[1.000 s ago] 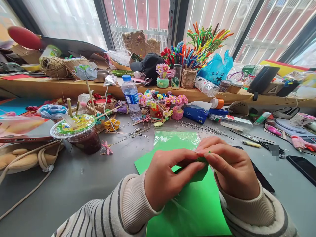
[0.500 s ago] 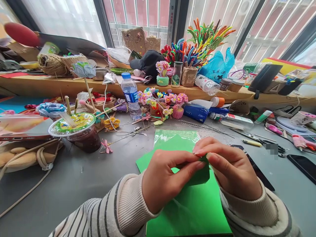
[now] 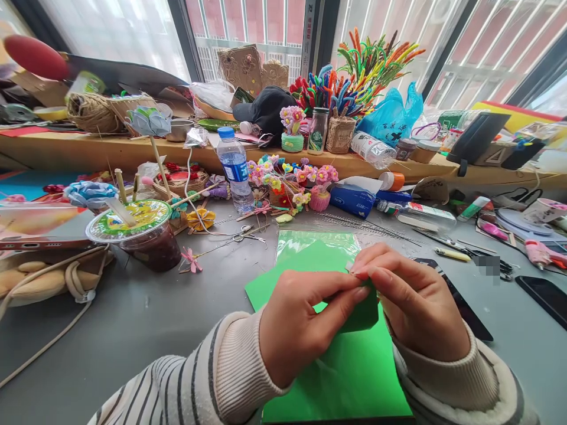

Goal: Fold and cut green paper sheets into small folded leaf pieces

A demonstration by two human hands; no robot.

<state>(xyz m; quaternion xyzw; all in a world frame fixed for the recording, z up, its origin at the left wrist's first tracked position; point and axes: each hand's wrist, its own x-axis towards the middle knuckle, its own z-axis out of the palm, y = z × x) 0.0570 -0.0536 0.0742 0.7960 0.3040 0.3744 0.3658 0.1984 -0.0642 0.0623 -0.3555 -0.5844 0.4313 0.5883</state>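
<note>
Green paper piece (image 3: 364, 314) is gripped between thumb and forefinger of the left hand (image 3: 292, 321); the right hand (image 3: 419, 307) pinches its upper edge. Unequal pulling could tear or crease it there. Beneath, green sheets (image 3: 341, 378), toward the front edge of the bench (image 3: 195, 330), could slide if a sleeve (image 3: 445, 378) drags them. Toward the left edge, the drink cup (image 3: 153, 248) might spill if knocked.

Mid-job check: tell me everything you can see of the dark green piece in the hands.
The dark green piece looks like thin, matte paper, with a fairly straight lower edge. It is held tilted above bright green sheets. The left hand pinches it, thumb across its front; the right hand pinches at its top. Fingers hide its upper part, so its full outline is unclear.
</note>
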